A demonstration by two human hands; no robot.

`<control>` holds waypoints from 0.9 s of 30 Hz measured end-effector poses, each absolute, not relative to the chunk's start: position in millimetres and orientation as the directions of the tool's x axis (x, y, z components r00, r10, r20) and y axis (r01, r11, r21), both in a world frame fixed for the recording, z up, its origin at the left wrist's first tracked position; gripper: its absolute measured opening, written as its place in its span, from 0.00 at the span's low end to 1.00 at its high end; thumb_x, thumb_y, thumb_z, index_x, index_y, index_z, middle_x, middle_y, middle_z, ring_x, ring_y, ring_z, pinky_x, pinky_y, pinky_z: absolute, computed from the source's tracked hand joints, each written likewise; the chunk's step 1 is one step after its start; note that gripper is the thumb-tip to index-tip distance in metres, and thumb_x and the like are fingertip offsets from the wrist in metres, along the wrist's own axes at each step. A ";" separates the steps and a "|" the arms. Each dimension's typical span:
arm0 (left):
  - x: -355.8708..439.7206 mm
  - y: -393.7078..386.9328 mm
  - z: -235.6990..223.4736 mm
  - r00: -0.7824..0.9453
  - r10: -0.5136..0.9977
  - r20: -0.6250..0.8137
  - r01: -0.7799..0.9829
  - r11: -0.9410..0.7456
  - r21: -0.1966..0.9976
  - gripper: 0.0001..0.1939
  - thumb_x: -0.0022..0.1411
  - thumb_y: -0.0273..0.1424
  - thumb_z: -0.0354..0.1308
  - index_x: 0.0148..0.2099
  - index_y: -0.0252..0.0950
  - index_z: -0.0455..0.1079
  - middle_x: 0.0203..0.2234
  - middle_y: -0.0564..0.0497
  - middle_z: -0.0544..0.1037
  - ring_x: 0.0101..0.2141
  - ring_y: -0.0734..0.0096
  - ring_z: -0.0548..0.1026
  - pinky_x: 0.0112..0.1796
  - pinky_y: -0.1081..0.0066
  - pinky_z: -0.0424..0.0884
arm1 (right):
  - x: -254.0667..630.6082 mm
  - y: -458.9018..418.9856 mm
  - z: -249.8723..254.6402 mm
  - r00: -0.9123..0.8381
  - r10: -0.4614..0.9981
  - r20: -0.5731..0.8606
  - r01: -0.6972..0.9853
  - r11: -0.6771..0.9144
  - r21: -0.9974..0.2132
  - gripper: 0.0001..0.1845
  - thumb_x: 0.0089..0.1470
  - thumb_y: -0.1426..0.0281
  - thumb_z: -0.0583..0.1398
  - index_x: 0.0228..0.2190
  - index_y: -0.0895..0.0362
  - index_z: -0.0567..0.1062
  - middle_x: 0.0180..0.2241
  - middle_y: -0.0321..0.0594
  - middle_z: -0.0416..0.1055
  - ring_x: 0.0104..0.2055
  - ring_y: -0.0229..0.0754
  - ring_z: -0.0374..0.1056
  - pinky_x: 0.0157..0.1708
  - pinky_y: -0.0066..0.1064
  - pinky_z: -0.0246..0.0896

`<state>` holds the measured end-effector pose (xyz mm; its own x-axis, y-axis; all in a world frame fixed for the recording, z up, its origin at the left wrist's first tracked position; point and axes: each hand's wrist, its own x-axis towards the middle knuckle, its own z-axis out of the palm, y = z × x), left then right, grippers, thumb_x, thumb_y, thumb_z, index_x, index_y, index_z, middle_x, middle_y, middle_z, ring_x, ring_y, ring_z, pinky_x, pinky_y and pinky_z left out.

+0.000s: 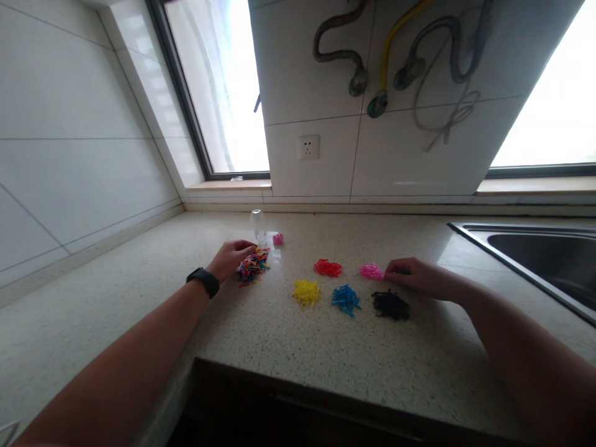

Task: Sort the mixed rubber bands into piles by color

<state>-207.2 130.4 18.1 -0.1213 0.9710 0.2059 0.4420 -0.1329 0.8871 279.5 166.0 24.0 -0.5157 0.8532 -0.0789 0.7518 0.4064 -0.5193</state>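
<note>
My left hand (231, 259), with a dark watch on the wrist, rests its curled fingers against the heap of mixed-colour small rubber bands (252, 266). At the right, my right hand (404, 274) has its fingertips together at the edge of the pink rubber band pile (371, 271); whether a band is between them is too small to see. Nearby lie separate piles of red bands (328, 267), yellow bands (306, 293), blue bands (345, 300) and black bands (390, 305). Behind the mixed heap stand a clear bottle (257, 227), upside down, and a pink cap (278, 239).
The speckled countertop (279, 341) ends at a front edge above a dark opening. A steel sink (535, 248) is set in at the right. On the tiled back wall are a socket (308, 147) and several pipes, including a yellow hose (385, 59).
</note>
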 end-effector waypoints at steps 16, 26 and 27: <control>-154.4 111.9 43.9 -0.014 0.974 0.226 0.075 -0.224 0.972 0.17 0.49 0.38 0.71 0.38 0.35 0.73 0.28 0.51 0.75 0.22 0.80 0.65 0.21 0.77 0.57 | 282.8 169.9 17.9 -0.522 0.851 -0.055 0.737 0.417 -0.532 0.28 0.55 0.46 0.56 0.35 0.57 0.79 0.32 0.43 0.76 0.34 0.45 0.67 0.34 0.34 0.59; -142.0 103.1 48.1 0.056 0.963 0.263 0.068 -0.267 0.961 0.14 0.53 0.36 0.69 0.39 0.36 0.72 0.25 0.55 0.71 0.20 0.82 0.59 0.21 0.76 0.53 | 282.8 169.3 19.0 -0.519 0.852 -0.067 0.740 0.409 -0.534 0.28 0.55 0.45 0.55 0.35 0.56 0.79 0.31 0.42 0.76 0.33 0.44 0.66 0.33 0.35 0.59; -141.9 102.8 47.7 0.055 0.962 0.266 0.075 -0.270 0.960 0.14 0.53 0.36 0.69 0.39 0.36 0.72 0.25 0.55 0.71 0.20 0.81 0.59 0.21 0.75 0.53 | 283.1 169.9 18.5 -0.519 0.852 -0.068 0.740 0.408 -0.535 0.28 0.55 0.45 0.55 0.35 0.56 0.79 0.31 0.42 0.76 0.33 0.44 0.66 0.33 0.35 0.59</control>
<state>-141.9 102.8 47.7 0.0551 0.9624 0.2660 0.0746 -0.2696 0.9601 283.1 169.9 18.5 -0.5192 0.8520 -0.0678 0.7398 0.4083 -0.5349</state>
